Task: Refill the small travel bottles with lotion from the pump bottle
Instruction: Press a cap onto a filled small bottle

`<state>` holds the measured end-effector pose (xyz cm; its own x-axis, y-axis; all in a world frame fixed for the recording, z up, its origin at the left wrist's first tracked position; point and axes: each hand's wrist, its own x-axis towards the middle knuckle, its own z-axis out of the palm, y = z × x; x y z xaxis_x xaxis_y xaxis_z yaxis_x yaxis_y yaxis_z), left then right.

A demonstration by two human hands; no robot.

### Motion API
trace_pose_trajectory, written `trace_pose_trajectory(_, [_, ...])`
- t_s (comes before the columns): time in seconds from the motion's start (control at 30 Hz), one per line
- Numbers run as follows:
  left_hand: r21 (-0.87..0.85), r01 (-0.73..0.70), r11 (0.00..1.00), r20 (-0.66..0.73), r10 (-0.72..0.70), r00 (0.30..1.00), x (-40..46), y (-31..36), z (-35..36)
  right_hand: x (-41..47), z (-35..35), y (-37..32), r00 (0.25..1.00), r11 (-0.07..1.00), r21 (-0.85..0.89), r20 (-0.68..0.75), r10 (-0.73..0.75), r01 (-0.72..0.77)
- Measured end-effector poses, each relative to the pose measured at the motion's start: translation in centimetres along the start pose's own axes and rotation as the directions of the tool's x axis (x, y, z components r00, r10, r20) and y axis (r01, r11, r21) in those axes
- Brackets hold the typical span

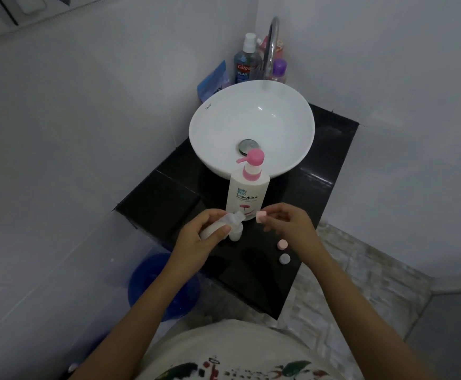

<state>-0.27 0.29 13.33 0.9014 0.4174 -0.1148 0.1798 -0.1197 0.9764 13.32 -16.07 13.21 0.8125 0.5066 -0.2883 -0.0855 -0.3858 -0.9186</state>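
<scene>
The left hand (pixel 206 231) grips a small clear travel bottle (pixel 218 226), tilted, with its top off. It looks white inside, so I think it has lotion in it. The right hand (pixel 287 223) pinches a small pink cap (pixel 261 216) just beside the bottle's open neck. I think the cap goes on next.

Another little clear bottle (pixel 236 233) stands on the black table (pixel 169 198) between the hands, open too. A round pink cap (pixel 282 244) and a round grey cap (pixel 284 258) lie near the right hand. The tall white pump bottle with a pink top (pixel 247 193) stands just past both hands. The capping is still left to do.
</scene>
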Motion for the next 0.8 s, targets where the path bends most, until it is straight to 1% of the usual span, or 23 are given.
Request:
trace_pose_trajectory(0.07, [0.000, -0.002, 1.000, 0.017, 0.002, 1.000, 0.0, 0.0, 0.1, -1.3, 0.0, -1.3, 0.997, 0.996, 0.079, 0.056, -0.047, 0.043])
trace_pose_trajectory(0.13, [-0.010, 0.005, 1.000, 0.034, -0.005, 0.999, 0.0, 0.1, 0.2, -2.0, 0.1, -1.9, 0.993, 0.992, 0.107, 0.089, -0.077, 0.068])
trace_pose_trajectory(0.33, [0.012, 0.015, 1.000, 0.038, -0.015, 0.999, 0.3, 0.1, 0.4, -3.0, -0.3, -2.5, 0.983, 0.980, 0.148, 0.111, -0.149, 0.131])
trace_pose_trajectory(0.37, [0.010, 0.012, 1.000, 0.047, -0.013, 0.999, 0.3, 0.2, 0.5, -3.0, -0.4, -2.5, 0.979, 0.980, 0.141, 0.127, -0.159, 0.141])
trace_pose_trajectory(0.5, [0.013, 0.001, 1.000, 0.088, -0.002, 0.996, 0.2, 0.4, 0.7, -3.2, -0.6, -2.6, 0.969, 0.984, 0.028, 0.173, -0.175, 0.173])
trace_pose_trajectory(0.6, [-0.001, 0.000, 1.000, 0.085, 0.000, 0.996, 0.1, 0.6, 0.8, -3.1, -0.7, -3.0, 0.979, 0.989, -0.053, 0.156, -0.130, 0.140])
trace_pose_trajectory(0.73, [-0.006, -0.015, 1.000, 0.097, 0.015, 0.995, 0.1, 0.8, 0.9, -3.0, -0.1, -3.0, 0.992, 0.979, -0.175, 0.091, -0.084, 0.099])
trace_pose_trajectory(0.8, [-0.010, -0.019, 1.000, 0.097, 0.020, 0.995, 0.2, 0.9, 0.8, -3.1, -0.1, -3.1, 0.991, 0.983, -0.158, 0.109, -0.074, 0.091])
